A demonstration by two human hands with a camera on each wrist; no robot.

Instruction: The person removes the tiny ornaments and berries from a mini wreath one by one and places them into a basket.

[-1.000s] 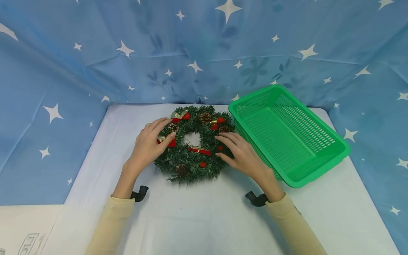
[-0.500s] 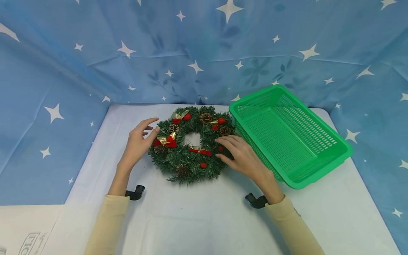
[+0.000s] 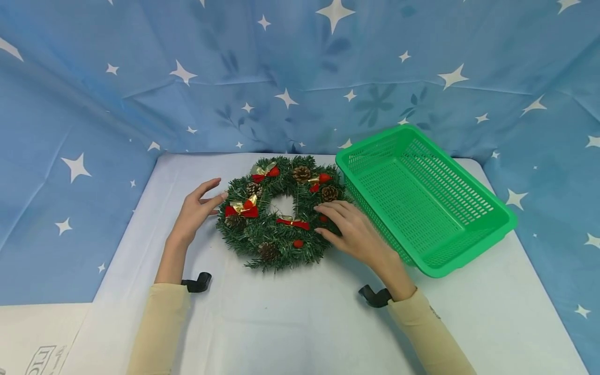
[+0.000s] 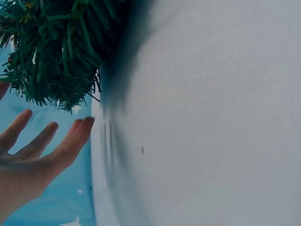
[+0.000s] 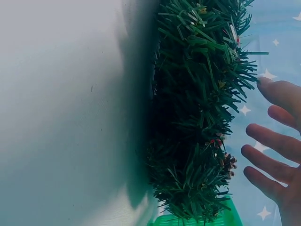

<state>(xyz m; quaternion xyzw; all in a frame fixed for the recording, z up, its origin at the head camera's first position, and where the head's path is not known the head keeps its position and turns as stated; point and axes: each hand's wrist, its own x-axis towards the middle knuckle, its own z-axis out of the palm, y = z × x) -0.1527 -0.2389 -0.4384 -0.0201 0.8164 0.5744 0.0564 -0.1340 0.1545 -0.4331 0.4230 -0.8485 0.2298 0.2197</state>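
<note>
A green Christmas wreath (image 3: 253, 237) lies flat on the white-covered table, trimmed with red and gold bows (image 3: 242, 207), pine cones (image 3: 269, 251) and small red balls. At its left edge is my left hand (image 3: 189, 213), fingers spread and loosely bent, holding nothing. In the left wrist view those fingers (image 4: 70, 143) stand apart from the needles. My right hand (image 3: 356, 232) hovers over the wreath's right side with relaxed fingers, covering part of it. The right wrist view has its thumb tip right at the needles and the other fingers (image 5: 268, 162) spread beside the greenery (image 5: 197, 103).
An empty green plastic basket (image 3: 487, 245) with slotted walls stands at an angle just right of the wreath, close to my right hand. Blue star-printed cloth (image 3: 281, 62) encloses the back and sides of the table (image 3: 281, 333). Printed white material (image 3: 42, 333) shows at lower left.
My left hand has moved left from over the wreath to just outside its edge, uncovering a red and gold bow and a pine cone. The right hand and wreath have hardly moved.
</note>
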